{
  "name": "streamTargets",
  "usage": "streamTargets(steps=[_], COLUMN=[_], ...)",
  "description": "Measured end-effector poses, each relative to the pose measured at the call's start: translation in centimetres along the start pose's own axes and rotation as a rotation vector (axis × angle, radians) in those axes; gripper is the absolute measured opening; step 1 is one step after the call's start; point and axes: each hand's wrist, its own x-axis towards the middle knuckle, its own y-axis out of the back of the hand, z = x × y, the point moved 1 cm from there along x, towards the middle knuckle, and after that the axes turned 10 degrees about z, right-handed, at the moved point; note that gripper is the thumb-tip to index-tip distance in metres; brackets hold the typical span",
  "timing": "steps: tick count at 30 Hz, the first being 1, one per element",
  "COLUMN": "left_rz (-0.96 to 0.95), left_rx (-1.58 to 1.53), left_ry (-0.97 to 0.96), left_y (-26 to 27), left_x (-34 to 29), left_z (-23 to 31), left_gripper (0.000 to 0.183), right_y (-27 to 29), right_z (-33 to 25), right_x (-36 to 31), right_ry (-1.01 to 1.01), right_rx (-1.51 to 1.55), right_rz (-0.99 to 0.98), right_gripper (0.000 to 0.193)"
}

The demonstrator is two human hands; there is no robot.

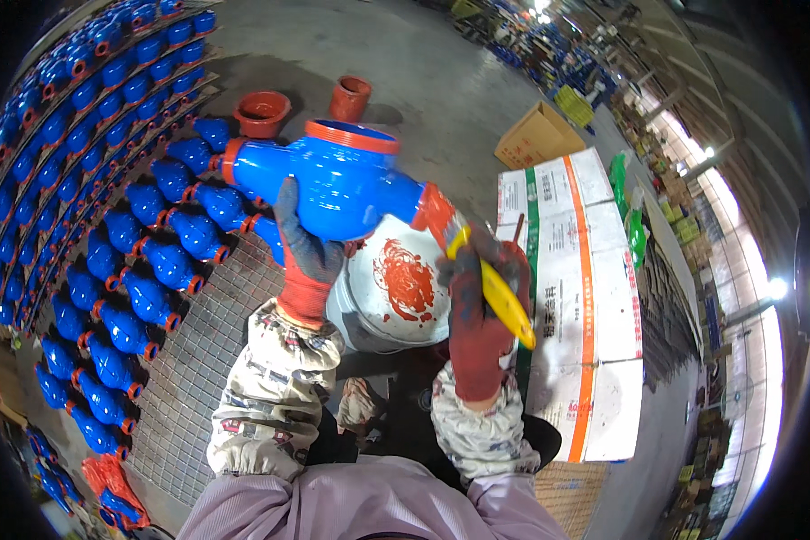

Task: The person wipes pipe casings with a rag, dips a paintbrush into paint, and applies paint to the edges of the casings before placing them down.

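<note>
My left hand (313, 252), in a grey and red work glove, grips a glossy blue water meter body (344, 187) from below. The body lies roughly level, with red-orange paint on its round top opening and on both pipe ends. My right hand (473, 306), gloved alike, is closed round a paintbrush (506, 301) with a yellow handle. Its bristles touch the right pipe end, which is coated red. Beneath the body stands a white bucket (351, 326), its top surface smeared with red paint (407, 279).
Rows of blue meter bodies (144, 297) with red ends lie on a wire mesh (189, 387) at left; more fill stacked racks (81, 99) behind. Two red pots (263, 112) stand beyond. White cartons (562, 306) and a brown open box (538, 135) are at right.
</note>
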Motion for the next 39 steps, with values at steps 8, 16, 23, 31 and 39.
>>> streamTargets(steps=[8, 16, 23, 31, 39], left_rz=[-0.035, 0.250, 0.261, 0.267, -0.062], left_rx=[0.256, -0.609, -0.561, -0.782, 0.270], left_ry=[-0.387, 0.677, 0.656, 0.866, -0.357], left_y=[-1.6, -3.5, -3.0, -2.6, -0.6], left_x=[0.3, 1.3, 1.7, 1.9, 1.0], left_z=[-0.3, 3.5, 3.4, 3.2, 2.0], left_gripper=[0.063, 0.047, 0.047, 0.057, 0.076], right_y=[1.7, -5.6, -7.6, -2.9, 0.9], right_z=[-2.5, -6.5, -6.9, -1.9, 5.9], right_x=[5.3, 9.5, 9.7, 7.4, 10.5], right_ry=[-0.189, 0.170, 0.537, 0.126, 0.128], right_rx=[0.509, 0.305, 0.102, 0.266, 0.056], right_rz=[-0.208, -0.435, -0.430, -0.197, -0.088], right_gripper=[0.035, 0.029, 0.021, 0.021, 0.028])
